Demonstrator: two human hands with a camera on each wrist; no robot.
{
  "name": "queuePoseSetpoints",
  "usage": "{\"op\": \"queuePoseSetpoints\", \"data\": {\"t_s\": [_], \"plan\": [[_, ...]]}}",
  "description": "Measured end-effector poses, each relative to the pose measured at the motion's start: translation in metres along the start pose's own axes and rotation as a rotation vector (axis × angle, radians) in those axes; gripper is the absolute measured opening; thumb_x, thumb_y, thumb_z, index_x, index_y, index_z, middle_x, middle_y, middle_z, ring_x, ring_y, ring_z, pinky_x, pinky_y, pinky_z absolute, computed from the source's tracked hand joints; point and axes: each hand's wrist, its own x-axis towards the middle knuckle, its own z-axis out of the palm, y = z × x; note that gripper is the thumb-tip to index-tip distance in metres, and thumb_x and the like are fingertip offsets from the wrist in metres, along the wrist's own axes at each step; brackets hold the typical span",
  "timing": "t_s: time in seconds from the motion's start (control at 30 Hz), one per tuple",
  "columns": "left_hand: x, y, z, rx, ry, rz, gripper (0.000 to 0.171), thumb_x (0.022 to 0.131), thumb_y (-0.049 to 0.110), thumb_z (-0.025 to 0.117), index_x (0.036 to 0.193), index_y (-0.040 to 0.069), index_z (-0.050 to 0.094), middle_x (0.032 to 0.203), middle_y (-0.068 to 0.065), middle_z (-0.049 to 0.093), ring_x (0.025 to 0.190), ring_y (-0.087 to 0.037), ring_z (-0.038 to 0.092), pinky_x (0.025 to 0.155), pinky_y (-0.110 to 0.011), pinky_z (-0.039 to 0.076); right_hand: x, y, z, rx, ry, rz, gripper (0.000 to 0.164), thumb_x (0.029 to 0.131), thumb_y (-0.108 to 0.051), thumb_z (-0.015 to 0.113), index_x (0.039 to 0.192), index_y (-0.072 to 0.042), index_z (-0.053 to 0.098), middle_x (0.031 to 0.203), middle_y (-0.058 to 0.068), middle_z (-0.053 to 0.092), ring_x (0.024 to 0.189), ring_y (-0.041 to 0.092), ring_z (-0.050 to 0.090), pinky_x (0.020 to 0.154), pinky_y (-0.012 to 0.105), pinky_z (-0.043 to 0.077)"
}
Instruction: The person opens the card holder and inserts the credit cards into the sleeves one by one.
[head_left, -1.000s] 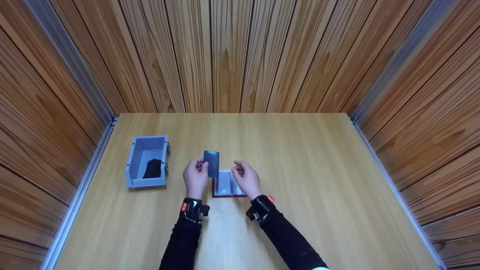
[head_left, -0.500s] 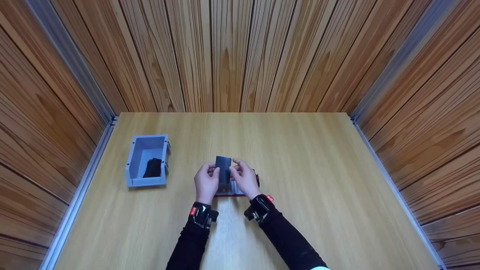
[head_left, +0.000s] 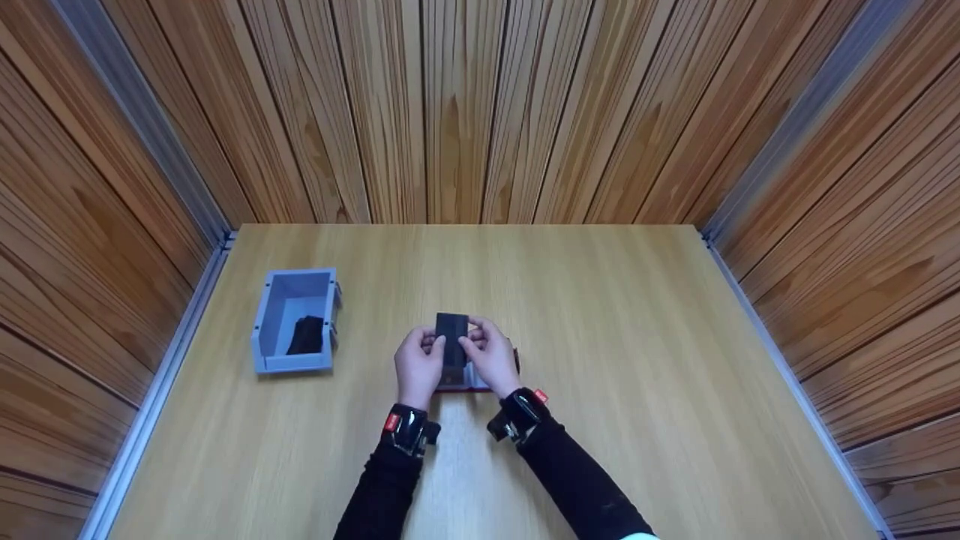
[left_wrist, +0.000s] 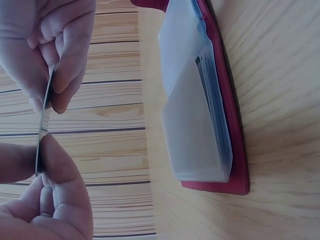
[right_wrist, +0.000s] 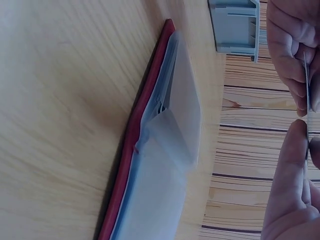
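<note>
A thin dark card (head_left: pixel 451 330) is held up between both hands in the head view. My left hand (head_left: pixel 418 369) pinches its left edge between thumb and fingers, and my right hand (head_left: pixel 493 361) pinches the right edge. Seen from the left wrist, the card (left_wrist: pixel 44 117) appears nearly edge-on, well above the table. Below the hands lies an open card holder (left_wrist: pixel 240 165) with a red cover and clear plastic sleeves (left_wrist: pixel 192 140). Dark edges show inside some of those sleeves. In the head view the hands and card hide most of the holder.
A grey-blue open-front bin (head_left: pixel 294 364) stands on the table at the left, with black items (head_left: pixel 306 335) inside. Wooden plank walls (head_left: pixel 454 112) enclose the table (head_left: pixel 600 337) at the back and both sides.
My left hand has brought the card rightward over the holder. My right hand has taken hold of the card's other edge, and the card's face has turned from shiny to darker.
</note>
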Motion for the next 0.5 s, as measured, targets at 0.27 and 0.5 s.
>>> {"op": "queuePoseSetpoints", "data": {"t_s": [0.27,0.5], "plan": [[0.001,-0.001,-0.001,0.005,-0.038,-0.030,0.012,0.089,0.004,0.070,0.099,-0.003,0.069,0.088,-0.011,0.068,0.082,-0.026,0.065,0.078,-0.039,0.053,0.001,0.004,-0.002,0.032,0.012,0.033,0.033,0.091,0.001,0.067,0.123,0.007,0.059,0.088,0.009,0.064,0.078,0.020,0.065,0.068,0.027,0.053],[0.007,-0.009,-0.006,0.117,-0.064,-0.010,0.018,0.090,0.007,0.069,0.104,-0.005,0.069,0.091,-0.013,0.069,0.084,-0.027,0.066,0.081,-0.041,0.052,0.003,0.013,-0.008,0.049,0.043,0.064,0.034,0.091,0.004,0.065,0.123,0.010,0.058,0.087,0.011,0.063,0.075,0.018,0.062,0.064,0.024,0.051]]}}
